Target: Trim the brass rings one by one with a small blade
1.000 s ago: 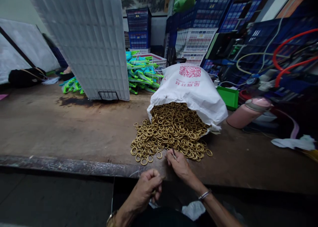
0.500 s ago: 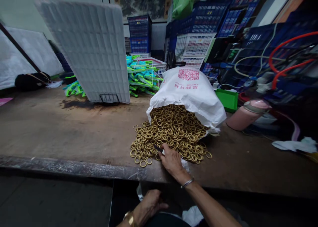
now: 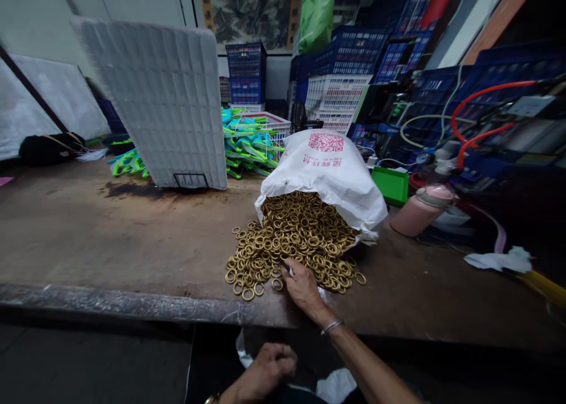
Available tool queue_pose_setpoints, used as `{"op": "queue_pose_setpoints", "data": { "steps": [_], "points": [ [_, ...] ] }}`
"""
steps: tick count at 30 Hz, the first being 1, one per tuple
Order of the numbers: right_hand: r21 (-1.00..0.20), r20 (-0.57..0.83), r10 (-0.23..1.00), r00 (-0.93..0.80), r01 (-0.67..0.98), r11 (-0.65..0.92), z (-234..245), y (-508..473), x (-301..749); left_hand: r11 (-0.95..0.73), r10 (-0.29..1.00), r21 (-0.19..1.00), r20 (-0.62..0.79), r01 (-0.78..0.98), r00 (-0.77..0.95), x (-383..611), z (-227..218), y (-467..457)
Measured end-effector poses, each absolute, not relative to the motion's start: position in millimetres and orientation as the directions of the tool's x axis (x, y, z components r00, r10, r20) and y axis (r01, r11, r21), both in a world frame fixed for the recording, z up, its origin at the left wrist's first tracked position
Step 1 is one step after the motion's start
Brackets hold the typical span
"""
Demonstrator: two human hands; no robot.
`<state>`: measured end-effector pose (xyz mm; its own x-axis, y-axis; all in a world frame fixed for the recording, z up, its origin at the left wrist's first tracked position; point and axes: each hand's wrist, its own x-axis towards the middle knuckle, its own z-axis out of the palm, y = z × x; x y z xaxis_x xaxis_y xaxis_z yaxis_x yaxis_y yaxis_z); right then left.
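A pile of brass-coloured rings [image 3: 305, 233] spills from the mouth of a white woven sack [image 3: 327, 162] onto the wooden workbench [image 3: 110, 239]. At the near edge of the pile is my right hand [image 3: 303, 286], its fingers closed around a slim dark tool [image 3: 286, 267] whose tip points at the rings; its exact kind is unclear. One ring [image 3: 277, 284] lies just left of that hand. Below the bench edge, over my lap, my left hand [image 3: 272, 365] has its fingers curled in. Whatever it may hold is hidden.
A pale ribbed panel [image 3: 154, 109] stands upright at the back left. Behind it lie green and turquoise plastic pieces [image 3: 250, 141]. A pink bottle [image 3: 422, 209], a green tray [image 3: 391, 186] and red hoses [image 3: 460, 115] are on the right. Stacked crates [image 3: 338, 91] fill the back.
The view has tilted up slightly and shifted. My left hand's fingers have curled closer together. My right hand stays by the pile, with the tool now smaller in view.
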<state>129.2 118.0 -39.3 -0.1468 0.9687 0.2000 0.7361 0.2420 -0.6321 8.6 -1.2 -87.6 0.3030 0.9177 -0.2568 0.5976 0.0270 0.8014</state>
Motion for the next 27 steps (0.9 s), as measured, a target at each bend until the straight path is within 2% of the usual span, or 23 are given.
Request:
{"op": "queue_pose_setpoints", "data": {
  "steps": [2,4,5,7,10,13,16,21,24,27],
  "points": [
    [-0.746,0.198,0.972,-0.128,0.623,0.234,-35.0,116.5,136.0,0.149,0.886,0.934,-0.272,0.325,0.376,5.6,-65.9,-2.0],
    [-0.847,0.131,0.983,-0.127,0.501,0.178,-29.9,112.5,142.0,0.267,0.891,0.96,-0.281,0.088,0.356,0.8,-45.0,2.6],
    [-0.891,0.085,0.986,-0.141,0.433,0.139,-27.3,109.4,144.3,0.247,0.924,0.968,-0.246,0.035,0.292,-1.4,-36.3,6.9],
    [-0.951,-0.001,0.984,-0.181,0.305,0.055,-22.1,101.3,147.2,0.175,0.978,0.984,-0.172,-0.019,0.117,-4.0,-23.3,17.5],
    [-0.984,-0.113,0.963,-0.244,0.163,-0.074,-13.6,85.6,148.0,0.163,0.986,0.985,-0.164,-0.052,-0.01,-2.0,-13.4,31.3],
    [-0.97,-0.239,0.918,-0.317,0.035,-0.241,-4.8,69.7,147.5,0.164,0.986,0.983,-0.166,-0.08,-0.015,5.6,-9.7,36.5],
    [-0.941,-0.283,0.88,-0.381,-0.067,-0.332,-0.7,58.1,149.5,0.197,0.98,0.973,-0.191,-0.121,0.055,15.1,-7.9,35.7],
    [-0.955,-0.256,0.897,-0.36,-0.051,-0.293,-12.6,52.1,156.8,0.216,0.976,0.972,-0.215,-0.09,0.024,26.6,-4.5,32.5],
    [-0.981,-0.19,0.948,-0.255,0.077,-0.176,-21.0,51.9,160.2,0.246,0.969,0.964,-0.245,-0.098,0.027,29.9,-6.2,31.6],
    [-0.963,-0.048,0.984,-0.174,0.27,0.001,-23.1,49.4,162.6,0.287,0.958,0.951,-0.285,-0.112,0.031,33.0,-11.6,31.4]
  ]
}}
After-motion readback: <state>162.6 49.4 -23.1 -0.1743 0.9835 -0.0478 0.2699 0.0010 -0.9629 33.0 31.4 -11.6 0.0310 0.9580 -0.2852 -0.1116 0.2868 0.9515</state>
